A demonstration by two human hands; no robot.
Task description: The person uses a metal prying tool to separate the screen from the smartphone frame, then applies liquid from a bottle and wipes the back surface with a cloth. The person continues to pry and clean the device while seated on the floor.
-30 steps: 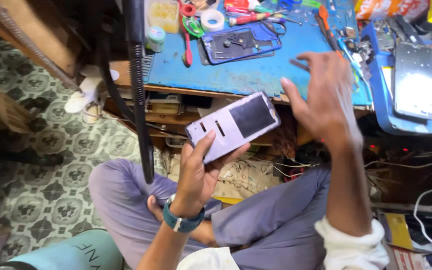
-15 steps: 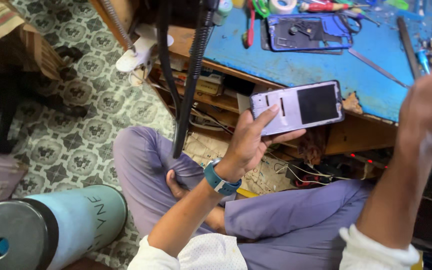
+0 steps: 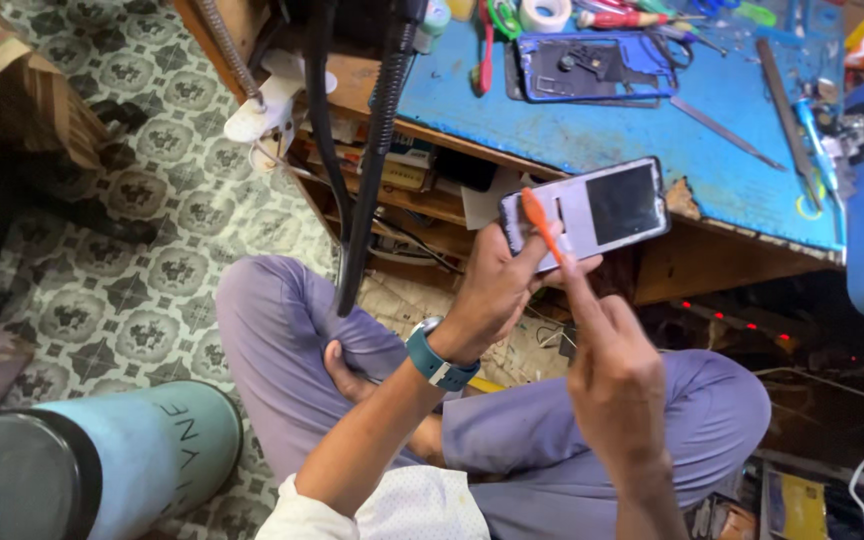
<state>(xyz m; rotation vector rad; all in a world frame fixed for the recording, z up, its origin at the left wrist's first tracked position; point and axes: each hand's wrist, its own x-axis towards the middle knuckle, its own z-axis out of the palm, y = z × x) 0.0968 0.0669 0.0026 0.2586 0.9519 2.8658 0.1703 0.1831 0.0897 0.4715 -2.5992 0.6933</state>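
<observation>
My left hand (image 3: 492, 290), with a teal watch on its wrist, holds a white phone back panel (image 3: 592, 212) with a dark rectangular window in front of the bench edge. In my right hand (image 3: 607, 370) is a thin orange tool (image 3: 540, 222), pinched between the fingers, its tip resting against the left part of the panel. I sit cross-legged in purple trousers under both hands.
A blue-topped workbench (image 3: 652, 120) carries an opened blue phone frame (image 3: 592, 65), tape roll (image 3: 544, 12), screwdrivers and metal tools. A black flexible arm (image 3: 377, 150) hangs at its left edge. A pale blue cylinder (image 3: 102, 465) lies on the patterned floor at lower left.
My right hand came down from the bench at the right and now holds an orange tool against the panel. The view has shifted left and down.
</observation>
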